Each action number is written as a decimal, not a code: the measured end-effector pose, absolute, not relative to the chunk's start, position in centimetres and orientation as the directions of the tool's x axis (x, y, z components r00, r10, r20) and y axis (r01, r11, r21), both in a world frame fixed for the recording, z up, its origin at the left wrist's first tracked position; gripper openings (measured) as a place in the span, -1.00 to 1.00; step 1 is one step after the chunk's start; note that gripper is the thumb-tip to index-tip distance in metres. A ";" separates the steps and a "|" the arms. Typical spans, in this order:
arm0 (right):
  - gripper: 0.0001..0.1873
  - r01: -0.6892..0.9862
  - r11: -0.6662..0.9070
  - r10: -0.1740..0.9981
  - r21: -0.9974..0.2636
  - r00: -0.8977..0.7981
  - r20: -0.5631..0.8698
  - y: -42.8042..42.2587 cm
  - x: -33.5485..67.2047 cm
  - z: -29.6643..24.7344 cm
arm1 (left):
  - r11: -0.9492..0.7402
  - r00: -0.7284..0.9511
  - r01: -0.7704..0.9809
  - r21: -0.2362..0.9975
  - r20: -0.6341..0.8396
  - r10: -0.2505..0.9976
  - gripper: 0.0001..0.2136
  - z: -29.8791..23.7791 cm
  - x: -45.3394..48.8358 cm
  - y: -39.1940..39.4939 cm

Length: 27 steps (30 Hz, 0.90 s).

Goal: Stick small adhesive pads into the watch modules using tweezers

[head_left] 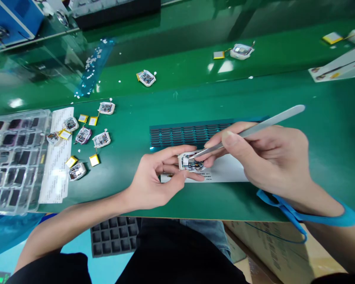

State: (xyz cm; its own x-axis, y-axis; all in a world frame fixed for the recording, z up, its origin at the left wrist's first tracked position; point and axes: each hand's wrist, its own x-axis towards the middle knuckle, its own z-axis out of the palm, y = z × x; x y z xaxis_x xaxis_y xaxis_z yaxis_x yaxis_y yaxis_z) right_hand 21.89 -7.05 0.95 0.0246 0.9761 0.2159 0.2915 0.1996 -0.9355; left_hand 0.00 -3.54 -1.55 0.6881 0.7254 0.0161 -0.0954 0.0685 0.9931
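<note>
Between the thumb and fingers of my left hand [158,177] is a small white device housing [192,165], its circuit board facing up. My right hand [272,161] grips metal tweezers [266,120] like a pen, and their tip touches or hovers just over a pale square part on the board. My right fingertips come close to the housing's right edge. Beneath both hands lies a white printed sheet [227,169]. Just behind them is a blue film strip [177,136] carrying rows of thin dark pieces. A blue wrist strap [328,217] circles my right wrist.
Several open housings with yellow batteries lie on the left, one being this housing [102,139]. A clear compartment box [17,157] stands at far left beside paper sheets [57,157]. Further back are another housing [241,51] and a blue strip with white bits [94,67].
</note>
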 end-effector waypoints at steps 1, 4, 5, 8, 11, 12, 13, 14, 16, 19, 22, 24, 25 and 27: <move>-0.58 0.289 0.197 0.977 -0.937 0.019 0.211 -7.0 21.9 1.0 | 0.072 0.689 -0.085 0.994 0.007 0.725 -0.66 -1.5 0.0 -3.5; -0.57 0.293 0.185 0.980 -0.938 0.011 0.197 -7.0 21.9 1.2 | 0.074 0.688 -0.063 0.995 -0.010 0.725 -0.66 -1.5 0.0 -3.5; -0.57 0.291 0.186 0.980 -0.938 0.008 0.197 -7.0 21.9 1.2 | 0.068 0.687 -0.062 0.996 -0.007 0.727 -0.66 -1.5 0.0 -3.6; -0.59 0.263 0.190 0.981 -0.946 -0.009 0.195 -6.9 21.9 1.2 | 0.044 0.683 -0.057 0.997 0.006 0.730 -0.67 -1.5 -0.1 -3.6; -0.61 0.237 0.184 0.982 -0.954 -0.012 0.187 -7.1 22.0 1.0 | 0.030 0.680 -0.048 0.998 0.011 0.733 -0.67 -1.5 -0.1 -3.6; -0.61 0.231 0.185 0.982 -0.955 -0.009 0.188 -7.2 22.0 1.0 | 0.025 0.679 -0.050 0.998 0.015 0.734 -0.67 -1.6 -0.1 -3.6; -0.62 0.226 0.187 0.982 -0.956 -0.007 0.191 -7.3 22.0 0.9 | 0.023 0.676 -0.052 0.998 0.018 0.737 -0.67 -1.6 0.0 -3.6; -0.63 0.223 0.191 0.981 -0.956 -0.004 0.195 -7.3 22.0 0.8 | 0.026 0.674 -0.055 0.998 0.018 0.739 -0.67 -1.6 0.0 -3.6; -0.65 0.216 0.192 0.981 -0.957 -0.004 0.196 -7.3 21.9 0.6 | 0.058 0.659 -0.064 0.996 -0.001 0.752 -0.70 -1.7 0.1 -3.7; -0.75 0.146 0.153 0.988 -0.977 -0.049 0.148 -7.0 21.9 0.4 | 0.121 0.631 -0.065 0.991 -0.054 0.774 -0.72 -1.6 0.2 -3.8; -0.77 0.027 0.107 0.993 -0.994 -0.048 0.106 -6.7 22.8 0.7 | 0.041 0.592 -0.014 0.999 -0.025 0.805 -0.73 -1.5 0.1 -3.7; -0.74 -0.018 0.125 0.990 -0.992 0.066 0.123 -6.8 24.1 1.2 | -0.159 0.580 0.037 0.987 0.108 0.808 -0.77 -1.7 0.0 -3.5; -0.73 -0.003 0.129 0.981 -0.992 0.146 0.127 -6.9 24.9 1.3 | -0.299 0.591 0.049 0.953 0.213 0.778 -0.80 -1.9 0.0 -3.4; -0.64 0.152 0.074 0.944 -0.986 0.308 0.118 -7.1 26.9 1.4 | -0.588 0.644 0.043 0.808 0.428 0.635 -0.82 -2.6 -0.1 -3.3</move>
